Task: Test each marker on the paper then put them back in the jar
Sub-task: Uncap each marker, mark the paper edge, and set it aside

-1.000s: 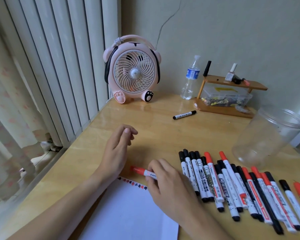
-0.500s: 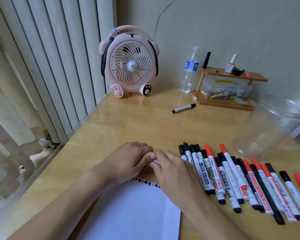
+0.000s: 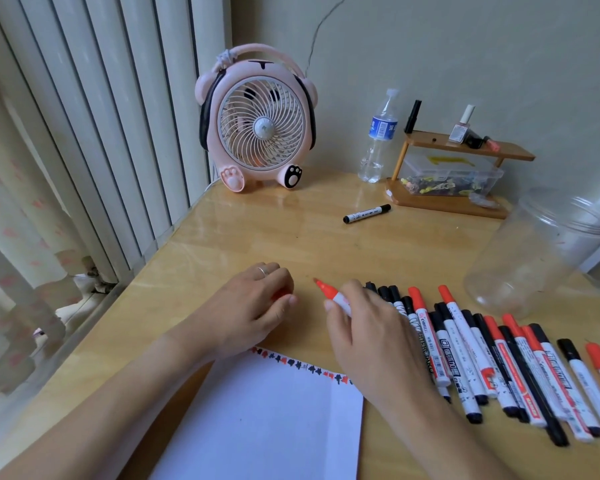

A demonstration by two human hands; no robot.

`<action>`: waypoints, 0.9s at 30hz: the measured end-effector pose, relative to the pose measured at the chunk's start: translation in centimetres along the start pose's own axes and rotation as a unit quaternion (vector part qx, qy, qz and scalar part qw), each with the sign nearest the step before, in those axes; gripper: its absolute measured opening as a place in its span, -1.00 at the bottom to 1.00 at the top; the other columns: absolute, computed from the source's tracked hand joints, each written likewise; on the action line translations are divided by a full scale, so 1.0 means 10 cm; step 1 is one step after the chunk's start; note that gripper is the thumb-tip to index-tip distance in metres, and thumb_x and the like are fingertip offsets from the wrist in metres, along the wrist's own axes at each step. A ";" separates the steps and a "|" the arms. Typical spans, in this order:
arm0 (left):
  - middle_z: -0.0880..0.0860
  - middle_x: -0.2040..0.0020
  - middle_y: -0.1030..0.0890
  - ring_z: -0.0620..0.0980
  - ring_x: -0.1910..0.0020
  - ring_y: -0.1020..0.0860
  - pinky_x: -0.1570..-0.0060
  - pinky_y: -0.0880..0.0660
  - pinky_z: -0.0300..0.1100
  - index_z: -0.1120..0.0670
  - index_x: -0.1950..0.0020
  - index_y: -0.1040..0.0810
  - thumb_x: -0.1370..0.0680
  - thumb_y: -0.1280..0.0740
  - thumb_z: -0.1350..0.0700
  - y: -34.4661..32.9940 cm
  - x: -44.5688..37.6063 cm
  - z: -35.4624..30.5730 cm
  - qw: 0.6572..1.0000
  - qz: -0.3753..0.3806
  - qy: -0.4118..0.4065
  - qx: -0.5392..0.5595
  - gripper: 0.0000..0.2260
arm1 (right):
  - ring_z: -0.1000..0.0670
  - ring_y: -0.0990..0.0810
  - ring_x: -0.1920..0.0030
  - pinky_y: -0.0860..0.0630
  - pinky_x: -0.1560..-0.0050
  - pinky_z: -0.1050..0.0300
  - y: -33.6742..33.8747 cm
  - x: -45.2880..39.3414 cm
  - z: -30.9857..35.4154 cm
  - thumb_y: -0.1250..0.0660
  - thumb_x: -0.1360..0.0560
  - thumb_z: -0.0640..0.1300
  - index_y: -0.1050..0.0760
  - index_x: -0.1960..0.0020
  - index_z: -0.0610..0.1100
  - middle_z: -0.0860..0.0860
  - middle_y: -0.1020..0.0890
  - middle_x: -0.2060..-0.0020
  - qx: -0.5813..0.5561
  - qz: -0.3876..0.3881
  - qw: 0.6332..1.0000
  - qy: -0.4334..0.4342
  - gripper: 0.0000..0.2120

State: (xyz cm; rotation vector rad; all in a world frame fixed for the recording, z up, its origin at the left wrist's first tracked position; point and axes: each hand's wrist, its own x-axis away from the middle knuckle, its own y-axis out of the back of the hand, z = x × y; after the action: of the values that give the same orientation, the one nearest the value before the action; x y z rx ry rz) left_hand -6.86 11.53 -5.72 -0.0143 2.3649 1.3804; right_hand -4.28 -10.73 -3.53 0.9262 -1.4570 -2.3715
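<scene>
While our right hand (image 3: 371,334) pinches an uncapped red marker (image 3: 329,295) and our left hand (image 3: 257,306) curls round its cap (image 3: 280,294), the jar (image 3: 534,251) at 2 o'clock holds none; the paper (image 3: 267,417) bears marks along its top edge.

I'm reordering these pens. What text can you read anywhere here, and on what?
"WB-880", last character unclear: red-capped marker in the row.
Other markers in the row: print blurred.
Lone marker: print too small.
Water bottle label: white characters, unreadable.
Fan hub: mark unreadable.
</scene>
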 end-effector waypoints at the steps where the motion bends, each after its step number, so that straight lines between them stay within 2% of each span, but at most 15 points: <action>1: -0.12 0.03 -0.43 -0.14 -0.01 -0.39 -0.05 -0.34 -0.22 0.01 -0.06 -0.44 -0.67 -0.08 -0.15 -0.01 0.02 -0.02 1.000 0.013 0.007 0.007 -0.73 | -0.07 -0.44 0.26 -0.32 0.32 0.02 0.01 0.00 0.00 -0.09 -0.65 0.08 -0.28 0.03 0.02 0.08 -0.48 0.20 -0.014 -0.025 1.000 0.003 -0.84; 4: -0.15 -0.14 -0.40 -0.14 -0.16 -0.36 -0.21 -0.32 -0.09 -0.05 -0.13 -0.39 -0.63 -0.05 -0.14 -0.13 0.06 -0.14 0.998 0.061 0.007 -0.031 -0.75 | -0.02 -0.47 0.26 -0.44 0.31 -0.03 0.02 0.00 -0.01 -0.16 -0.63 -0.07 -0.41 -0.03 -0.02 0.11 -0.49 0.16 -0.088 -0.090 0.992 0.000 -0.92; 6: -0.20 -0.32 -0.34 -0.20 -0.35 -0.27 -0.38 -0.21 -0.03 -0.09 -0.27 -0.36 -0.64 -0.04 -0.20 -0.18 0.09 -0.20 0.995 0.090 0.008 -0.047 -0.70 | 0.02 -0.51 0.19 -0.49 0.24 0.01 0.01 0.02 -0.03 -0.23 -0.63 -0.13 -0.49 -0.11 -0.05 0.11 -0.54 0.10 -0.109 -0.108 0.988 0.004 -0.90; 7: -0.21 -0.44 -0.27 -0.24 -0.47 -0.17 -0.48 -0.11 -0.02 -0.14 -0.37 -0.32 -0.65 -0.06 -0.26 -0.18 0.10 -0.22 0.993 0.111 0.007 -0.038 -0.63 | 0.04 -0.54 0.15 -0.50 0.20 0.04 0.01 0.02 -0.04 -0.25 -0.63 -0.14 -0.52 -0.16 -0.06 0.11 -0.57 0.06 -0.112 -0.113 0.987 0.005 -0.87; 9: -0.20 -0.61 -0.04 -0.25 -0.60 0.12 -0.58 0.16 -0.03 -0.28 -0.57 -0.09 -0.56 -0.17 -0.44 -0.12 0.11 -0.26 0.984 0.177 -0.004 -0.019 -0.36 | 0.05 -0.57 0.06 -0.50 0.12 0.13 -0.02 0.02 -0.06 -0.27 -0.64 -0.13 -0.55 -0.22 -0.06 0.10 -0.61 0.00 -0.110 -0.112 0.988 0.005 -0.81; 11: -0.18 -0.65 0.15 -0.22 -0.59 0.33 -0.55 0.35 0.00 -0.39 -0.59 0.14 -0.41 -0.28 -0.53 -0.07 0.12 -0.29 0.969 0.243 -0.008 -0.033 -0.10 | 0.05 -0.59 -0.01 -0.46 0.06 0.24 -0.03 0.01 -0.08 -0.27 -0.64 -0.12 -0.56 -0.28 -0.07 0.09 -0.64 -0.05 -0.118 -0.110 0.987 -0.003 -0.76; 12: -0.18 -0.65 0.19 -0.23 -0.58 0.38 -0.55 0.38 0.03 -0.41 -0.58 0.18 -0.37 -0.31 -0.54 -0.06 0.13 -0.30 0.966 0.256 -0.007 -0.043 -0.05 | 0.05 -0.60 -0.04 -0.43 0.03 0.29 -0.04 0.00 -0.08 -0.26 -0.64 -0.12 -0.56 -0.30 -0.07 0.08 -0.65 -0.08 -0.122 -0.111 0.986 -0.005 -0.74; 14: -0.18 -0.65 0.16 -0.24 -0.57 0.37 -0.57 0.35 0.07 -0.42 -0.58 0.14 -0.36 -0.32 -0.55 -0.07 0.13 -0.28 0.968 0.247 -0.002 -0.050 -0.06 | 0.04 -0.61 -0.07 -0.44 -0.01 0.30 -0.05 0.01 -0.09 -0.26 -0.63 -0.12 -0.51 -0.39 -0.04 0.06 -0.66 -0.11 -0.140 -0.115 0.983 -0.012 -0.67; 17: -0.17 -0.64 0.06 -0.23 -0.60 0.24 -0.58 0.30 0.03 -0.38 -0.59 0.00 -0.41 -0.29 -0.54 -0.06 0.12 -0.19 0.977 0.203 0.014 -0.061 -0.16 | -0.02 -0.65 0.13 -0.57 0.12 0.03 -0.06 0.02 -0.07 -0.27 -0.66 -0.12 -0.32 -0.46 0.19 0.05 -0.63 0.04 -0.232 -0.091 0.967 -0.054 -0.57; 18: -0.16 -0.64 0.02 -0.21 -0.61 0.18 -0.58 0.29 -0.02 -0.37 -0.59 -0.04 -0.43 -0.29 -0.52 -0.04 0.12 -0.16 0.980 0.190 0.019 -0.063 -0.20 | -0.04 -0.67 0.22 -0.60 0.20 -0.06 -0.05 0.02 -0.06 -0.26 -0.67 -0.14 -0.34 -0.39 0.23 0.05 -0.60 0.08 -0.284 -0.078 0.953 -0.069 -0.61; 20: -0.14 -0.62 -0.05 -0.19 -0.61 0.07 -0.56 0.26 -0.10 -0.37 -0.56 -0.14 -0.47 -0.31 -0.47 -0.02 0.11 -0.11 0.983 0.176 0.022 -0.047 -0.28 | -0.09 -0.69 0.36 -0.63 0.31 -0.09 -0.01 0.01 -0.02 -0.23 -0.70 -0.20 -0.46 -0.24 0.13 -0.01 -0.62 0.09 -0.416 -0.060 0.901 -0.107 -0.75; 23: -0.14 -0.58 -0.12 -0.20 -0.59 0.01 -0.58 0.17 0.00 -0.40 -0.47 -0.24 -0.48 -0.34 -0.42 0.00 0.10 -0.11 0.985 0.174 0.014 -0.012 -0.40 | -0.19 -0.65 0.37 -0.59 0.33 0.01 0.04 -0.01 0.04 -0.10 -0.69 -0.28 -0.57 -0.24 -0.06 -0.15 -0.69 -0.02 -0.645 0.023 0.737 -0.200 -0.69; 24: -0.14 -0.56 -0.13 -0.21 -0.58 0.01 -0.58 0.16 0.02 -0.40 -0.44 -0.27 -0.48 -0.35 -0.41 0.01 0.10 -0.11 0.985 0.172 0.013 -0.005 -0.43 | -0.19 -0.64 0.35 -0.57 0.32 0.05 0.04 -0.02 0.05 -0.10 -0.67 -0.29 -0.57 -0.27 -0.08 -0.15 -0.71 -0.03 -0.681 0.048 0.699 -0.212 -0.66; 25: -0.15 -0.55 -0.15 -0.22 -0.57 0.01 -0.57 0.14 0.02 -0.40 -0.42 -0.30 -0.48 -0.36 -0.41 0.01 0.10 -0.11 0.986 0.169 0.012 0.000 -0.46 | -0.17 -0.63 0.34 -0.55 0.31 0.08 0.02 -0.01 0.06 -0.14 -0.66 -0.30 -0.56 -0.30 -0.08 -0.14 -0.71 -0.02 -0.690 0.060 0.690 -0.208 -0.67; 27: -0.16 -0.54 -0.16 -0.26 -0.56 0.02 -0.56 0.12 -0.01 -0.38 -0.41 -0.33 -0.47 -0.38 -0.40 0.03 0.10 -0.11 0.986 0.167 0.013 0.008 -0.46 | -0.12 -0.62 0.32 -0.50 0.36 0.13 -0.04 0.00 0.07 -0.25 -0.66 -0.29 -0.56 -0.27 -0.07 -0.12 -0.70 0.04 -0.657 0.052 0.729 -0.184 -0.74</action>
State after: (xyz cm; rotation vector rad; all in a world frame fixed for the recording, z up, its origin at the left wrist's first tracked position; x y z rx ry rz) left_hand -8.20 10.91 -5.35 0.3874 2.4829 1.5139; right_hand -4.64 -10.05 -3.65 -0.0349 0.3635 -2.6459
